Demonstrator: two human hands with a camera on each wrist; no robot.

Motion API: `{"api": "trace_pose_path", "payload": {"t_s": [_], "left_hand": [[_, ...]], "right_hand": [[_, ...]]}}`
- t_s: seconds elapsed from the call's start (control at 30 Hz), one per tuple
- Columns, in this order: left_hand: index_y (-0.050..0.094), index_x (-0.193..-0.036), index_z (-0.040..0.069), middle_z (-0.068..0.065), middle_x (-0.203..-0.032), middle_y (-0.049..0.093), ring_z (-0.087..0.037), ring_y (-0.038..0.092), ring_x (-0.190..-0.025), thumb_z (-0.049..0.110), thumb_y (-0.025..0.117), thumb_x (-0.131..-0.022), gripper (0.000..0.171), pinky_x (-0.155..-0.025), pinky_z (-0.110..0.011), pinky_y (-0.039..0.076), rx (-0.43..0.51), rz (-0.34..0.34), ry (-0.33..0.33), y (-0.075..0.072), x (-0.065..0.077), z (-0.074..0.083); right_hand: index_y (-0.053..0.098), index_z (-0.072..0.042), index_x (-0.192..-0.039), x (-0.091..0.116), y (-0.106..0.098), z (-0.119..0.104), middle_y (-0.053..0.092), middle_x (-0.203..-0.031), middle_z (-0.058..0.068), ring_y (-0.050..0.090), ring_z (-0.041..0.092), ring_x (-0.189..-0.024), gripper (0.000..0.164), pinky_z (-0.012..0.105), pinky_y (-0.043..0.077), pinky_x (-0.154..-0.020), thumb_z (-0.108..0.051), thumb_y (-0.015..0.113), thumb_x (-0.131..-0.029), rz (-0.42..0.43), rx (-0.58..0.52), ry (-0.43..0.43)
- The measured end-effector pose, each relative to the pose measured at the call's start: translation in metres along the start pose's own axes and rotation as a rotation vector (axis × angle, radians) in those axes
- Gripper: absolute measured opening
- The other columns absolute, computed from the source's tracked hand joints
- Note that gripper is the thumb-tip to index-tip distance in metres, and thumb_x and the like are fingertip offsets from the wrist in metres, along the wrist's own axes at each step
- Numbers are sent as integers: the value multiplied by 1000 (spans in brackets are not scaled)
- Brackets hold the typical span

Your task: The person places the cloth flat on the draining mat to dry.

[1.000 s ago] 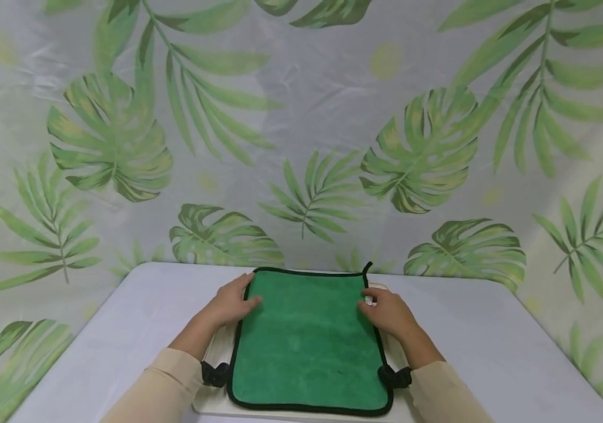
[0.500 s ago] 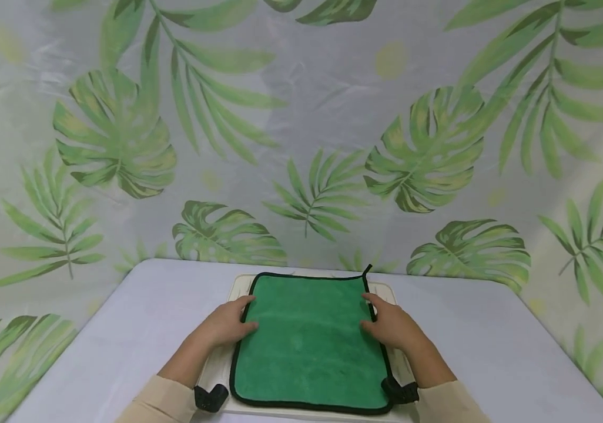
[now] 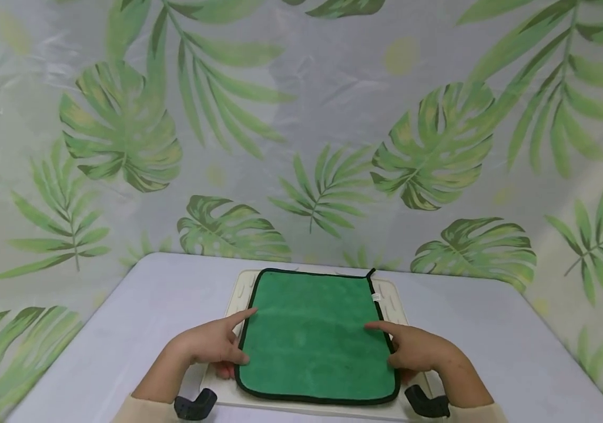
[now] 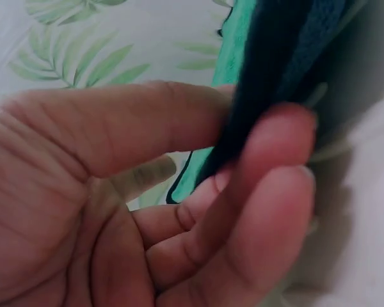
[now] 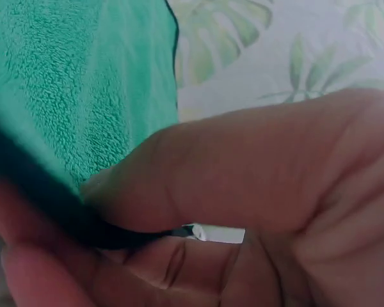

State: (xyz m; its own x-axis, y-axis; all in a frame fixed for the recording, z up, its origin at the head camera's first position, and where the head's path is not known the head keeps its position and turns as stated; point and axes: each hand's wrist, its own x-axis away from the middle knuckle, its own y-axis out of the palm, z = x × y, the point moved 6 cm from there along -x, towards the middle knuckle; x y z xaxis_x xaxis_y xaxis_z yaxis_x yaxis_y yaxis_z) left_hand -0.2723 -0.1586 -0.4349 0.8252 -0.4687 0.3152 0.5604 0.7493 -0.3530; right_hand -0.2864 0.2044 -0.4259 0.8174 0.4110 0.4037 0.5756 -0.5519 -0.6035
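A green towel [image 3: 314,335] with black edging lies flat on a cream board [image 3: 388,296] in the head view. My left hand [image 3: 207,343] pinches its left edge near the front, thumb above and other fingers beneath; the index finger reaches along the edge. Opposite, my right hand [image 3: 419,348] pinches the right edge the same way. The left wrist view shows the towel's dark underside [image 4: 269,70] against the fingertips. Close up in the right wrist view, the thumb presses on the towel's fluffy green face [image 5: 83,89], and a white tag [image 5: 221,234] shows by the fingers.
The board rests on a white table [image 3: 492,341], with table surface on both sides. Behind stands a leaf-patterned backdrop [image 3: 333,117]. Black wrist-camera mounts [image 3: 196,405] sit at both wrists. A small black loop [image 3: 371,273] sticks up at the towel's far right corner.
Both hands have slid toward me along the towel's side edges, from its far half to its nearer half. The fingers now grip the edges from beneath. The towel stays nearly in place.
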Motion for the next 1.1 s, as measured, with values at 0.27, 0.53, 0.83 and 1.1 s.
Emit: {"api": "trace_pose_path", "payload": {"t_s": [0.27,0.53,0.83,1.1], "left_hand": [[17,-165,13,-14,-73,70,-13,64,-51,5,75,-88,96,-52,-28,58,19,-49,-40,1,3,0],[19,-164,14,-14,-72,72,-13,64,-52,7,76,-88,95,-51,-27,56,34,-51,-73,2,4,-2],[26,-163,15,-13,-73,68,-13,62,-53,0,78,-83,96,-51,-25,54,-8,-34,-103,0,5,-4],[32,-160,13,-4,-62,59,-13,48,-50,4,80,-82,92,-50,-25,41,-122,22,-99,-2,10,3]], "right_hand": [[45,-14,-154,4,-6,2,63,-78,11,64,21,-56,72,36,56,-55,2,68,-88,15,29,-21],[41,-14,-156,10,-5,4,66,-80,13,66,22,-59,80,35,55,-56,1,74,-85,17,6,34],[47,-22,-154,10,4,6,53,-57,3,55,17,-50,88,29,52,-52,9,76,-77,34,58,158],[55,-17,-147,7,-5,-7,57,-60,1,48,14,-53,74,28,40,-52,3,77,-80,195,205,63]]}}
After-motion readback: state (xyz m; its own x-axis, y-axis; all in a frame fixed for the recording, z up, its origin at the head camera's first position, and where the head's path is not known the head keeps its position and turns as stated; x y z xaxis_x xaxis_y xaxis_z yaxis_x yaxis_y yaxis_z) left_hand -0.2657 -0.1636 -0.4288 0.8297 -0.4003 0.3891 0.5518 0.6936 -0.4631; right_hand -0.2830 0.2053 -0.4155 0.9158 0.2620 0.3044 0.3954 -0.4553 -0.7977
